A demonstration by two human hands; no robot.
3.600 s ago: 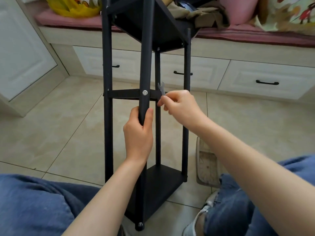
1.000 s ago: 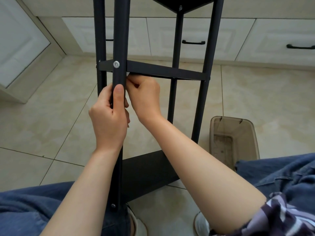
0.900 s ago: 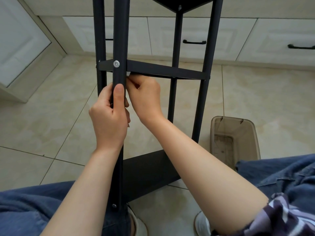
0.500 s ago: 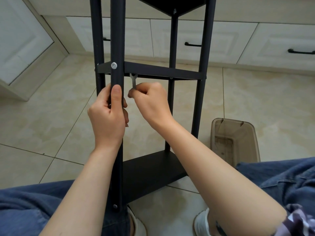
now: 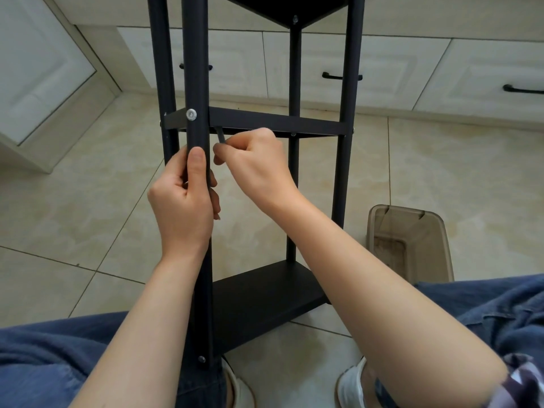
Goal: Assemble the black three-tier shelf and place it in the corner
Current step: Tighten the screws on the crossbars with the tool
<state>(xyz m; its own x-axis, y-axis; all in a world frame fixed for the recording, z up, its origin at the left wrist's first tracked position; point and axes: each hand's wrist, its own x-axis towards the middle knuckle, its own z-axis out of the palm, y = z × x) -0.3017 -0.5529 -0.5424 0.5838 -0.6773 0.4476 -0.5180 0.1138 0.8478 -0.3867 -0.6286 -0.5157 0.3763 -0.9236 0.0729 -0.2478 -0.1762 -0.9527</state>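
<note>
Viewing through the head camera, I am looking down at the tiled floor [image 5: 88,201], with white drawer fronts [image 5: 382,69] running along its far side. The black three-tier shelf [image 5: 276,123] is standing upright in the centre of the view, between two legs in blue denim [image 5: 44,363] and in front of the drawer fronts. Its bottom tier [image 5: 259,298] is sitting low, close to the legs. A translucent brown bin [image 5: 376,213] is standing on the floor just right of the shelf. The left hand [image 5: 184,201] is grasping the nearest post [image 5: 195,69] below the middle tier, with the thumb lying along the front. The right hand [image 5: 256,163] is pinching a small flat wrench [image 5: 220,136], whose upper end is reaching under the middle tier beside that post. A silver screw head [image 5: 191,114] is showing where post and tier are meeting.
</note>
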